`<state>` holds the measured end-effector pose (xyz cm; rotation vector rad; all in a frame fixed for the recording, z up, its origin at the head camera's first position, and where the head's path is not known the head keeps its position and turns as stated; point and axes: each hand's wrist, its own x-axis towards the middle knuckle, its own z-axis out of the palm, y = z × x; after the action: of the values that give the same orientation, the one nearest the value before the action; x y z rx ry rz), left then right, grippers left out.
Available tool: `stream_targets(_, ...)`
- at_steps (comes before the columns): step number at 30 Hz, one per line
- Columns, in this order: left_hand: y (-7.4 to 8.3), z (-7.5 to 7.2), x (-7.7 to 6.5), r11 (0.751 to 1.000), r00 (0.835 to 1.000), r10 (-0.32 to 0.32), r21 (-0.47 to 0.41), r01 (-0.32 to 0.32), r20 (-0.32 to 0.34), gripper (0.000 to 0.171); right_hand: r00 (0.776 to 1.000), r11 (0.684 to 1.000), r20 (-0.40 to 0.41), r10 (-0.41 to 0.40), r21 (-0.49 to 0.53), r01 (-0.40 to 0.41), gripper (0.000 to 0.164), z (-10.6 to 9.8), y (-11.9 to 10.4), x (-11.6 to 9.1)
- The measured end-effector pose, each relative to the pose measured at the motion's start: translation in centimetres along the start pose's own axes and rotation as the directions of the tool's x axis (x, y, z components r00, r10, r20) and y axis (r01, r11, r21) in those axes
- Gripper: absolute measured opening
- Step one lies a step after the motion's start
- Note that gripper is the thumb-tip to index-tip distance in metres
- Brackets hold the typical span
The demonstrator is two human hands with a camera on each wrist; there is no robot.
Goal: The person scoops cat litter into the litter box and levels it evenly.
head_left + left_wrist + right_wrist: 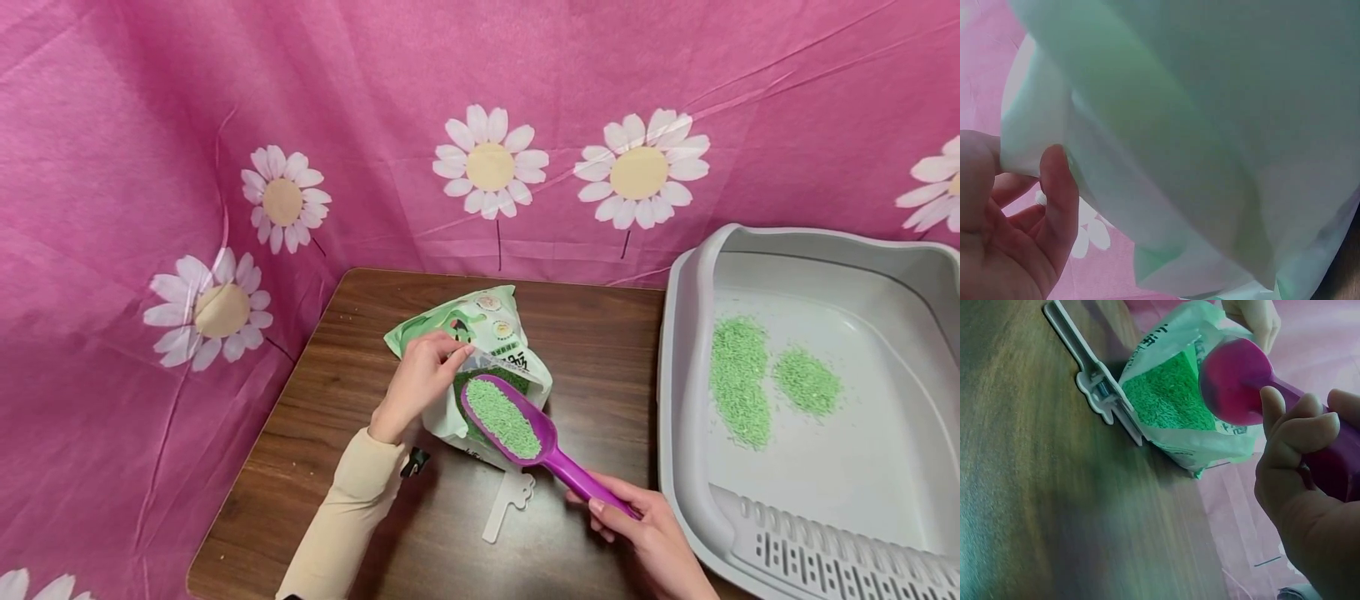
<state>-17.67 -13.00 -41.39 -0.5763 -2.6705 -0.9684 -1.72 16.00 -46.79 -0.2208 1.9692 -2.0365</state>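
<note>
An opened green and white bag (487, 321) of green pellet litter stands on the wooden table. At its upper edge my left hand (424, 377) pinches the bag's film between thumb and fingers; in the left wrist view the film (1147, 137) fills most of the frame. My right hand (643, 523) grips the handle of a purple scoop (552, 440). Green pellets (504, 418) fill the scoop's bowl, which is over the bag's mouth. The right wrist view shows the scoop's underside (1235, 381) and more pellets (1169, 394) inside the bag.
A grey litter box (697, 333) stands at the right, with two patches of green pellets (738, 379) on its floor and a slotted ledge in front. A white bag clip (504, 507) lies before the bag. Behind the brown table (300, 467) hangs a pink flowered cloth (375, 108).
</note>
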Motion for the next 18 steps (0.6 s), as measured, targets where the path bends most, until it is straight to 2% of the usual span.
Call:
stream_targets(10,0.0,0.1,0.0,1.000,1.000,0.009,-0.001,-0.009,-0.012,0.022,0.998,0.996,0.023,-0.064,0.055,0.063,0.036,-0.8,-0.3,-0.4)
stream_targets(15,0.0,0.0,0.1,1.000,1.000,0.002,0.009,-0.002,-0.003,0.022,0.996,0.995,0.011,-0.091,0.029,0.091,0.035,-1.1,-0.7,-0.7)
stream_targets(18,0.0,0.0,0.2,1.000,1.000,-0.007,0.011,0.007,0.003,0.021,0.997,0.997,0.008,-0.082,0.004,0.082,0.035,-1.3,-0.9,-1.0)
